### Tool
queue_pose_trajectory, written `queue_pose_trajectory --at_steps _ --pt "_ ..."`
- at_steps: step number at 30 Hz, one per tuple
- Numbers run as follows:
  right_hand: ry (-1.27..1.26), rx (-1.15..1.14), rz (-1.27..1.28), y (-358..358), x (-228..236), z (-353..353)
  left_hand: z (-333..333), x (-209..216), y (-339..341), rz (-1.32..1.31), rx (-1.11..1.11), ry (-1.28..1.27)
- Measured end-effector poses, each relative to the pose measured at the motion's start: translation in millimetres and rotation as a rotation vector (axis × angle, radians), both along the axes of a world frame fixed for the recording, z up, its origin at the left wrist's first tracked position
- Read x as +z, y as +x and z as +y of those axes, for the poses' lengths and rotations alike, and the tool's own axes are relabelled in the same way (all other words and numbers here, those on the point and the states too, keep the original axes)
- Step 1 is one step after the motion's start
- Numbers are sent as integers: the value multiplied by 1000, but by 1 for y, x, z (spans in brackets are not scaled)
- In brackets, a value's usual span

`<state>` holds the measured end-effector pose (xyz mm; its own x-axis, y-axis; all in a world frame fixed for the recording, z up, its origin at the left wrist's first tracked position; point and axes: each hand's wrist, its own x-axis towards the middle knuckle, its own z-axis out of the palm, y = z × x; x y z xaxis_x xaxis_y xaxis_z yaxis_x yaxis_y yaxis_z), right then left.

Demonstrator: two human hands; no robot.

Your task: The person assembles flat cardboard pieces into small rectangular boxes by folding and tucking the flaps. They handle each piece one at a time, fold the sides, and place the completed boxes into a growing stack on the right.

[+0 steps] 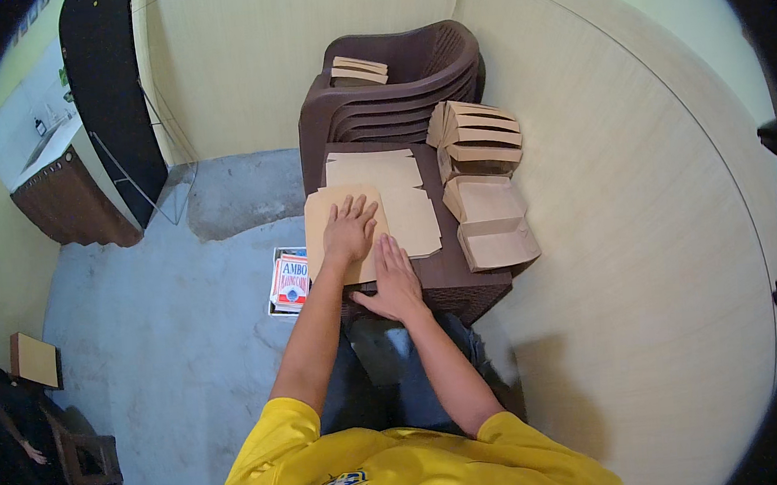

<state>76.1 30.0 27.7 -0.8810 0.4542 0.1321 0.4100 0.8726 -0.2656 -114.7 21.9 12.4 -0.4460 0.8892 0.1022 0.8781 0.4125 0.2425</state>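
Brown table (451,254) bears tan card (321,218); left hand (349,233) flat on it, fingers spread; right hand (397,285) along its right edge, thumb wide

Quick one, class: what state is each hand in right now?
Left hand: open, palm down on the flat tan cardboard sheet.
Right hand: open, outstretched at that sheet's right edge.
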Motion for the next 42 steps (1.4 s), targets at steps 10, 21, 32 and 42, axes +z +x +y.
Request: queue_pose_trajectory --at_steps 10,21,32,42 --pt "-97 -76 -100 -11 12 21 -1 -16 -3 59 -50 103" --pt "-331 -203 -81 -89 26 82 -4 -6 -1 115 -27 -9" --pt "-182 -223 -141 -21 13 33 -6 -13 -2 -9 -42 107" --pt "-343 -131 -21 -76 9 96 -4 -15 -7 -145 -14 272"
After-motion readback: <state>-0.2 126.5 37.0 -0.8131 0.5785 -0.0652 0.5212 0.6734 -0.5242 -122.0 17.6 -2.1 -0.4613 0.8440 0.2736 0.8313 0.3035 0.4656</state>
